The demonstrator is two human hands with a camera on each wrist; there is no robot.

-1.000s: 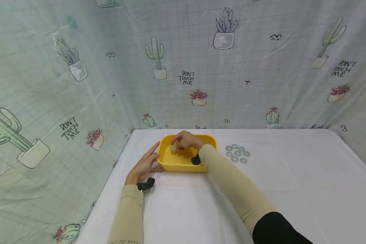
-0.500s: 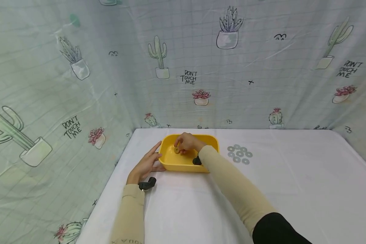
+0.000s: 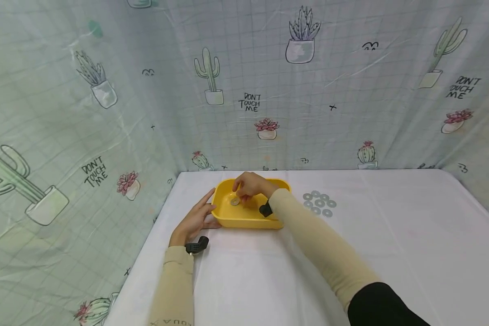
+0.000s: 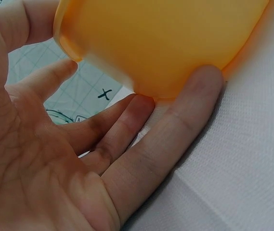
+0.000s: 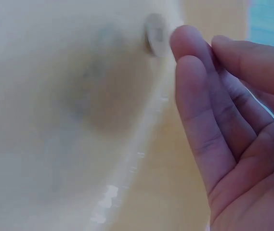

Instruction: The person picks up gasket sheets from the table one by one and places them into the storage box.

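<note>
In the head view a yellow plastic tray (image 3: 248, 223) stands on the white-covered table. My left hand (image 3: 191, 224) touches its left end with spread, fairly straight fingers. The left wrist view shows the thumb against the yellow wall (image 4: 156, 53) and a finger at the rim. My right hand (image 3: 250, 185) is over the inside of the tray, fingers loosely bent. Just off its fingertips (image 5: 187, 38) in the right wrist view is a flat washer (image 5: 158, 34), tilted and blurred. The head view shows this washer inside the tray, below the fingers.
Several grey washers (image 3: 319, 203) lie flat in a loose group on the table, right of the tray. A patterned cactus curtain (image 3: 228, 136) hangs behind and to the left. Each wrist wears a small black camera (image 3: 197, 245).
A second ago the right fingertips pinched the washer above the tray floor. Now the washer is apart from them inside the tray. The left hand has stayed at the tray's left end.
</note>
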